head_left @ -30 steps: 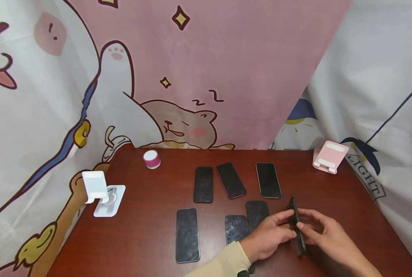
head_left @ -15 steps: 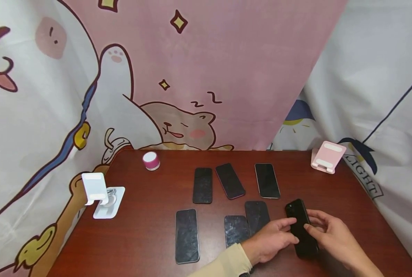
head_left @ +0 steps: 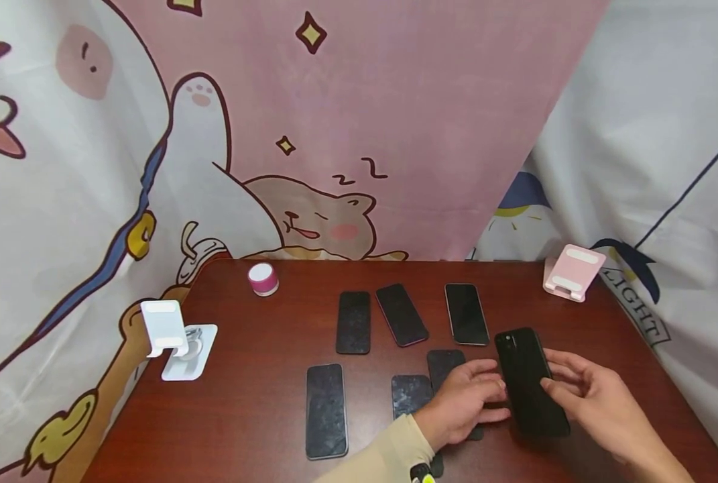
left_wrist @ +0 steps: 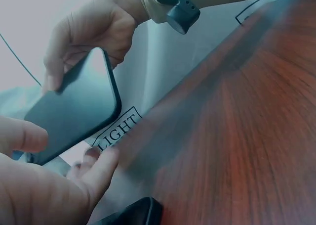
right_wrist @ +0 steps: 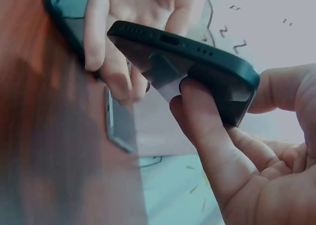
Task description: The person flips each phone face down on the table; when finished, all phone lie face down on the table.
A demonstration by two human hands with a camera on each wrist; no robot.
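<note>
1. Black smartphone, up off the table on its right side, camera bump facing the head view!
2. Right hand has it, the grip pinching its right edge between thumb and fingers.
3. Left hand is right by the opposite edge, grip loose and wide; whether it touches, I can't tell.
4. Under that hand, partly covered, lie a smudged phone and a dark phone.
5. Silver-edged phone lies just beyond!
</note>
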